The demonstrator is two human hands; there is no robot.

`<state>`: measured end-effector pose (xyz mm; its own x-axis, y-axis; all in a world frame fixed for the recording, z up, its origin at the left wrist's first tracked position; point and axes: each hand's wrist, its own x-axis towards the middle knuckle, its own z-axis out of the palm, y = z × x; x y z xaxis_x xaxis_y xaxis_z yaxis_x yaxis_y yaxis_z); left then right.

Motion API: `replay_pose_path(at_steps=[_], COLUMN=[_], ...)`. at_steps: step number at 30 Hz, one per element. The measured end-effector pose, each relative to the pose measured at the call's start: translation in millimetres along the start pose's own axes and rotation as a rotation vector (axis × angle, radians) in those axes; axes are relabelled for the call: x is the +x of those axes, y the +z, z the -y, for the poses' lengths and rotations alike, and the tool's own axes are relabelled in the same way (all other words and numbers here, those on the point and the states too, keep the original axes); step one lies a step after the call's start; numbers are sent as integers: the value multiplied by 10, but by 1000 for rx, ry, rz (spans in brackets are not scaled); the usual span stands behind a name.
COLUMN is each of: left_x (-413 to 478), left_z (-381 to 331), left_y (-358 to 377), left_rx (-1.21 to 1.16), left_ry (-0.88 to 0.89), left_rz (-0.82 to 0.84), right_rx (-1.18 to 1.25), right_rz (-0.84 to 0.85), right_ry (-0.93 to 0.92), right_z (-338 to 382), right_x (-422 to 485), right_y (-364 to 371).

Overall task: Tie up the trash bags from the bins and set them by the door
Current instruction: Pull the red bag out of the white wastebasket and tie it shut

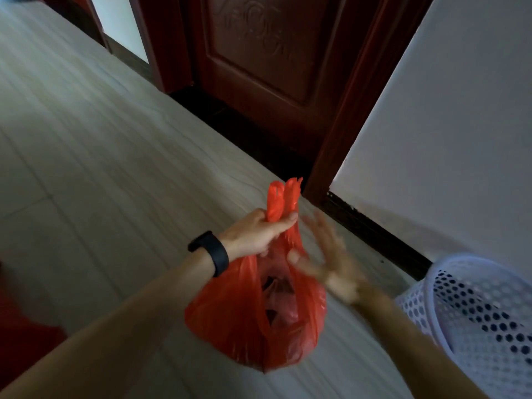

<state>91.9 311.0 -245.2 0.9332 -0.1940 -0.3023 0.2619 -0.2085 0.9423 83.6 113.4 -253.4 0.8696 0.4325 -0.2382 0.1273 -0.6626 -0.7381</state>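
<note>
The left hand (256,234) grips both handles of the filled red plastic trash bag (250,312) (mouth untied); the blurred right hand (331,263) spreads its fingers beside it.

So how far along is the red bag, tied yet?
Done: the red bag is out of the white bin. In hand: the left hand grips both handles bunched; the right hand, open and blurred, is beside the bag. Left: no knot shows, the mouth gapes; then release it by the door.
</note>
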Motion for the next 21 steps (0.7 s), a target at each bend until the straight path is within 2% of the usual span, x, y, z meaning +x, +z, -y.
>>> replay_pose_path(at_steps=[1, 3, 6, 8, 10, 12, 14, 15, 18, 21], left_x=[3, -33, -117, -202, -325, -488, -679, -782, -955, -832], left_z=[1, 5, 47, 177, 353, 488, 609, 673, 921, 1196], left_y=[-21, -37, -45, -51, -52, -32, 73, 152, 396, 480], left_rx=[-1, 33, 43, -80, -202, -310, -318, -269, -143, 201], left_ry=[-14, -29, -31, -38, 6, 34, 24, 9, 0, 20], left_rz=[65, 152, 65, -146, -462, -761, -920, -918, -685, -644], right_rx=[-144, -200, -40, -26, 27, 106, 141, 145, 127, 297], right_rz=[60, 25, -240, -444, -569, -600, -568, -541, -504, -495], right_ry=[-56, -194, -241, -167, 27, 248, 368, 400, 463, 421], right_z=[-86, -148, -134, -134, -143, -148, -174, -165, -175, -224], right_x=[-51, -90, -24, 80, 208, 322, 403, 428, 539, 555], right_y=[170, 440, 741, 881, 914, 864, 840, 842, 867, 898])
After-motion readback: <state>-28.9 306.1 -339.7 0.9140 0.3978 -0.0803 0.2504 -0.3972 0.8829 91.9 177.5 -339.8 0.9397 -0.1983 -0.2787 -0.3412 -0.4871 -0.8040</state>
